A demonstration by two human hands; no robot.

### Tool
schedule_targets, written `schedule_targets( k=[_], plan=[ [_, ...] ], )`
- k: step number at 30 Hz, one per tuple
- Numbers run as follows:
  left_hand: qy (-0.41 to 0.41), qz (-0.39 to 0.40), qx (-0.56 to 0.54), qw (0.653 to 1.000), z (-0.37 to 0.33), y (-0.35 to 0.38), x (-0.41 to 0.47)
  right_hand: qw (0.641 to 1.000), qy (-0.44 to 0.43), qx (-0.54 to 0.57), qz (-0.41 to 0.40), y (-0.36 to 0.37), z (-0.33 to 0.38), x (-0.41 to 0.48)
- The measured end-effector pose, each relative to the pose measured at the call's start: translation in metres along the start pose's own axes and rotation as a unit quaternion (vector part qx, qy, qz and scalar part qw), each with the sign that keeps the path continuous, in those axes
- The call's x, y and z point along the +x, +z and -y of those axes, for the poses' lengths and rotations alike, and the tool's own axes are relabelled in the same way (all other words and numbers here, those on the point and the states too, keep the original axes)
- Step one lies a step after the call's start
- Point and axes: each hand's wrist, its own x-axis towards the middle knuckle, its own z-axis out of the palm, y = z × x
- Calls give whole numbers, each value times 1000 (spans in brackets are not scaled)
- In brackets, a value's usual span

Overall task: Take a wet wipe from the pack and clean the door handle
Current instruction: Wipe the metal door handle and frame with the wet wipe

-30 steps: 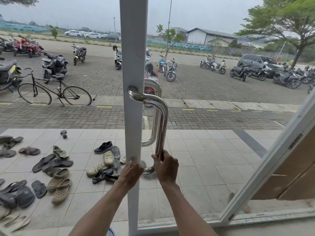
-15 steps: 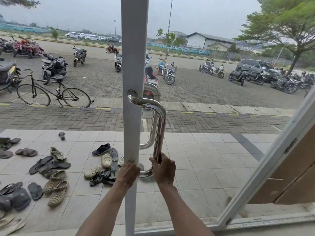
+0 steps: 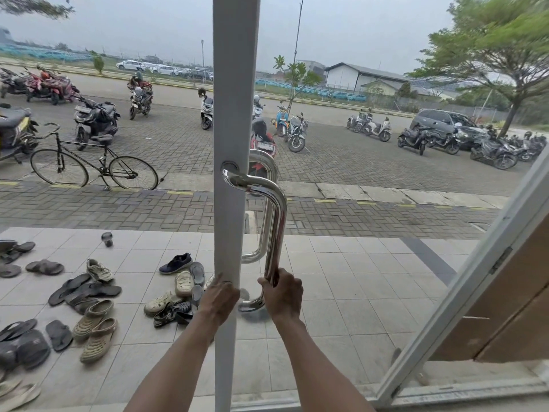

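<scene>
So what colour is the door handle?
Shiny silver door handle, clearest in the head view.

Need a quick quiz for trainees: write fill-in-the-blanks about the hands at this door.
The right hand grips the door handle near its ____ end.
The left hand holds the white door frame, to the ____ of the handle.
Outside, left of the frame, stands a pedal-powered ____.
Missing words: lower; left; bicycle.
</scene>
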Motion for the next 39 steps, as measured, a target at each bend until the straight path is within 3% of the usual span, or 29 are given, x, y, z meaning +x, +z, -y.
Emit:
schedule_targets(
  k=[5, 13, 16, 20, 22, 29, 34, 39],
  plan=[
    [-37, 15, -15, 999, -20, 5, -1, 1000, 3, -14, 9, -1, 1, 3],
    [-142, 22, -210, 967, -57, -17, 6, 1000, 12, -15, 8, -4, 4, 1],
    [-166, -12, -335, 927, -61, -27, 10, 1000, 17, -17, 17, -8, 7, 3],
    [-176, -98, -537, 819, -63, -36, 3, 999, 29, 1, 19, -14, 10, 0],
    [-176, -106, -577, 791, -63, -33, -2, 999, 31, 5, 21, -15, 11, -2],
    [-209, -61, -529, 820, -60, -21, 3, 999, 27, -7, 23, -14, 10, 0],
    [-185, -116, -600, 770, -58, -36, 4, 999, 33, -13, 28, -18, 14, 2],
    [-166, -138, -610, 763, -57, -43, 5, 999, 37, -19, 28, -19, 18, 3]
  ],
)
